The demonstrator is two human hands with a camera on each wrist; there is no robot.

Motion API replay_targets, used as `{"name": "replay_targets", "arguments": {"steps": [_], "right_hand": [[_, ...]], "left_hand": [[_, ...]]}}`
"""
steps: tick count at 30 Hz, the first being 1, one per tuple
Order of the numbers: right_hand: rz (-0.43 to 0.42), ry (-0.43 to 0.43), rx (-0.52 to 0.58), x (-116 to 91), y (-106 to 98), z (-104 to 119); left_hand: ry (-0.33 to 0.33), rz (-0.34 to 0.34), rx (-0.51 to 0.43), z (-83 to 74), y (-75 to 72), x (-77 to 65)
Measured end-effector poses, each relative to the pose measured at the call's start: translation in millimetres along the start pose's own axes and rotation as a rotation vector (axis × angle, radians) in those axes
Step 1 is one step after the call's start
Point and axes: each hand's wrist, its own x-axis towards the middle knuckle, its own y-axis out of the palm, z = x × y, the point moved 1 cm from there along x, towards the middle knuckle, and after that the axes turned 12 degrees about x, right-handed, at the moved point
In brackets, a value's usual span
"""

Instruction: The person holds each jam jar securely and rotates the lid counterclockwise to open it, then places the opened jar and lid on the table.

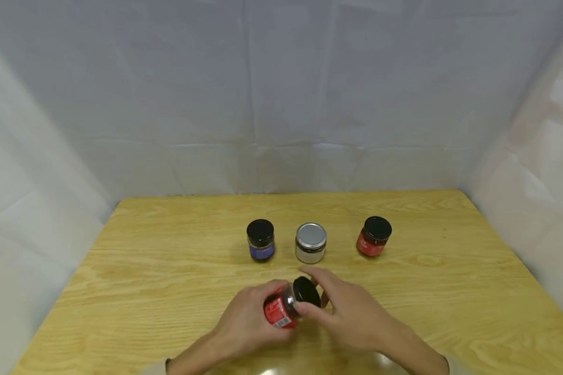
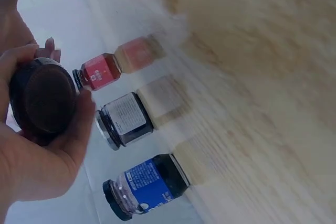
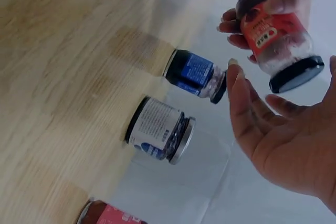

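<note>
My left hand (image 1: pixel 246 319) grips a glass jar with a red label (image 1: pixel 277 312) round its body, tilted with its black lid (image 1: pixel 307 292) toward the right. In the left wrist view the dark base of the jar (image 2: pixel 43 98) faces the camera. My right hand (image 1: pixel 352 313) is at the lid, thumb and fingers spread on either side of it. The right wrist view shows these fingers (image 3: pixel 247 114) loosely bent, with a gap between them and the lid. Both hands hold themselves above the near part of the table.
On the wooden table (image 1: pixel 169 250) behind the hands stand three upright jars: a blue-labelled jar with a black lid (image 1: pixel 260 240), a pale-labelled jar with a silver lid (image 1: pixel 310 242), and a red-labelled jar with a black lid (image 1: pixel 374 237). White sheeting (image 1: pixel 281 104) encloses the back and sides.
</note>
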Motion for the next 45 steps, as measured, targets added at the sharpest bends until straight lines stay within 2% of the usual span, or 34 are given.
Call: {"name": "replay_targets", "arguments": {"steps": [2,6,9,14,18,23,26,31,35,39,45], "right_hand": [[0.042,0.038,0.112,-1,-7,0],[0.094,0.047,0.276,1,-15,0],[0.124,0.044,0.324,2,-17,1],[0.127,0.02,0.363,3,-13,2],[0.12,-0.029,0.362,4,-11,1],[0.138,-0.114,0.346,4,-10,-2],[0.146,-0.135,0.324,4,-9,-5],[0.153,-0.061,0.301,2,-8,-7],[0.138,0.003,0.313,1,-8,-7],[0.125,0.0,0.311,2,-6,-7],[0.134,-0.039,0.302,3,-3,-8]], "left_hand": [[-0.021,0.002,0.02,0.6,-0.6,-0.6],[-0.029,-0.001,0.091,1.5,-1.9,-0.4],[0.0,0.006,0.104,2.3,-1.9,0.3],[0.046,0.01,0.07,2.7,-0.9,1.4],[0.052,0.002,0.077,3.6,0.0,1.4],[0.053,0.036,0.069,5.9,0.1,1.1],[0.049,0.053,0.073,7.3,0.1,0.9],[0.04,0.061,0.095,8.9,1.0,1.2],[0.034,0.038,0.122,9.4,1.0,1.4],[0.036,0.029,0.134,10.0,1.6,1.5],[0.045,0.061,0.135,10.6,2.6,1.8]]}}
